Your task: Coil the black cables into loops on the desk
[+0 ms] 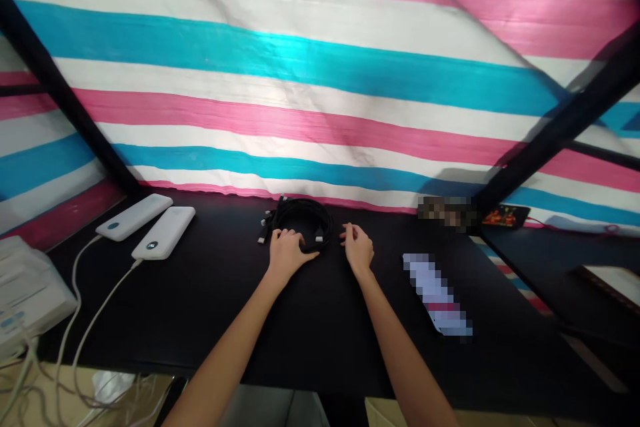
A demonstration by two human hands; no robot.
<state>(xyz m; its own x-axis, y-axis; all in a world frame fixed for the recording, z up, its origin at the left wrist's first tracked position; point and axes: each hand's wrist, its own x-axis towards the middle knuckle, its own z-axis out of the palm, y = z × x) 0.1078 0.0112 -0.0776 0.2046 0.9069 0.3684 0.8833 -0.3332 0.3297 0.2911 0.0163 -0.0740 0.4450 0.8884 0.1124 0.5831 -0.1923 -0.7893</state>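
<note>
A coil of black cable (327, 213) lies on the black tabletop near the striped sheet. Several plugs with light metal tips stick out at its left side, and one plug (319, 236) rests inside the right of the ring. My left hand (287, 255) is at the coil's front left edge, its fingers bent over the cable and its thumb spread away to the right. Just right of the coil, apart from it, is my right hand (358, 248), with fingers loosely bent and nothing visible in them.
Two white power banks (164, 233) with plugged-in cables lie on the left, beside a white device (30, 297). A phone (437, 293) with a blurred screen lies on the right. Behind stands a striped sheet (280, 107) between black posts; a lit screen (505, 215) is at back right.
</note>
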